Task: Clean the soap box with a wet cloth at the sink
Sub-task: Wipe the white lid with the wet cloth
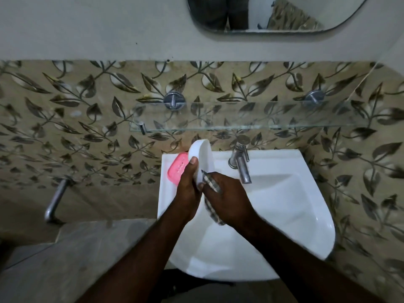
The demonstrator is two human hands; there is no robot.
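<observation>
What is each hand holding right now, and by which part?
Left hand grips the white soap box by its lower end; right hand holds the checked cloth around its middle.

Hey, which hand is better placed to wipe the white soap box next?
The right hand: it grips the checked cloth, which touches the soap box. The left hand holds that box on edge above the sink.
</observation>
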